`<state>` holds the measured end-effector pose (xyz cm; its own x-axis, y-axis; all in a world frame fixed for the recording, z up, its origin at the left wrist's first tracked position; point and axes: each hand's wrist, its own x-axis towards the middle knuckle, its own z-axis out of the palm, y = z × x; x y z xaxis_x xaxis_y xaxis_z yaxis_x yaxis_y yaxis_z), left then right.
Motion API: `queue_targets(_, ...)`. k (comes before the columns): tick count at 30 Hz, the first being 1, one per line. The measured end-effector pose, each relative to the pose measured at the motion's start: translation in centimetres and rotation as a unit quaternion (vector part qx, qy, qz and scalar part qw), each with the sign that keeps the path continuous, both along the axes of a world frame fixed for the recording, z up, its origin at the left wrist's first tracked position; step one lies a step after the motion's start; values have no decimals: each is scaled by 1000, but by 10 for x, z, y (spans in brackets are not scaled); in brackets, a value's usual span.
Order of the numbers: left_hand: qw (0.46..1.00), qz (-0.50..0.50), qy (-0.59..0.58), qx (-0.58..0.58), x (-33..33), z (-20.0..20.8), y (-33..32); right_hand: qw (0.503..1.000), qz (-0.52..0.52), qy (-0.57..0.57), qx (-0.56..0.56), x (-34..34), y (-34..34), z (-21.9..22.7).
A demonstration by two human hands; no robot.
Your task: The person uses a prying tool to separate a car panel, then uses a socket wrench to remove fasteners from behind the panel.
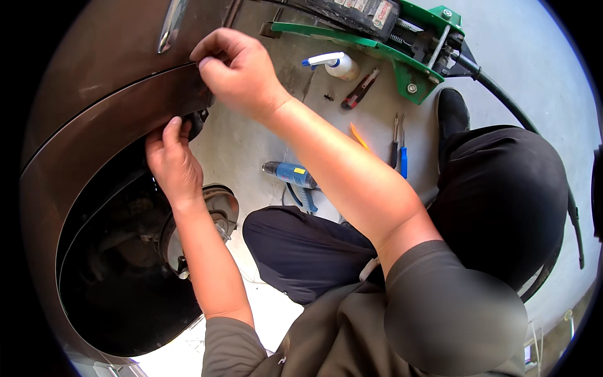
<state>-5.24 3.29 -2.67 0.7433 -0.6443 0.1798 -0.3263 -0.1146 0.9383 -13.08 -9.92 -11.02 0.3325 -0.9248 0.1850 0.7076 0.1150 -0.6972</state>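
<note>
My right hand (242, 75) is closed, thumb and bent forefinger brought together at the seam of a brown car body panel (135, 100). Whatever lies between those fingertips is hidden or too small to name. Lower down, my left hand (174, 160) grips the panel's lower end at the rim of the wheel arch, some fingers out of sight behind it. A dark bracket-like piece (200, 120) shows beside that hand. Inside the dark wheel well (125, 270), the wheel is off and a brake disc (221, 204) is exposed.
On the grey floor lie a blue heat gun (292, 174), a utility knife (361, 89), two screwdrivers (403, 160), an orange tool (359, 136) and a small dark piece (328, 97). A white spray bottle (342, 66) is near a green floor jack (402, 63). My knees are bent beside the car.
</note>
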Motion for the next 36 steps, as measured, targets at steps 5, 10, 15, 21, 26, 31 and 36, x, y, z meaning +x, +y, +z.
queue_targets(5, 992, -31, 36, -116, -6, 18, -8, 989, -75, 86, -95, -7, 21, 18)
queue_targets(10, 977, -63, 137, -149, 9, 16, -7, 975, -107, 114, -158, -7, 27, 36)
queue_targets(15, 974, -4, 163, -158, 1, 11, -14, 946, -146, 162, -240, -5, 28, 48)
queue_targets(21, 974, 21, 106, -198, -11, 9, -25, 942, -156, 197, -222, -6, 39, 54)
queue_targets(26, 984, -26, 86, -151, -6, 14, -25, 933, -217, 196, -209, -1, 28, 59)
queue_targets(31, 985, -8, 73, -154, -1, 12, -25, 954, -166, 178, -177, -1, 23, 58)
queue_targets(36, 997, 12, 4, -81, 0, 10, -20, 931, -207, 191, -231, -12, 18, 62)
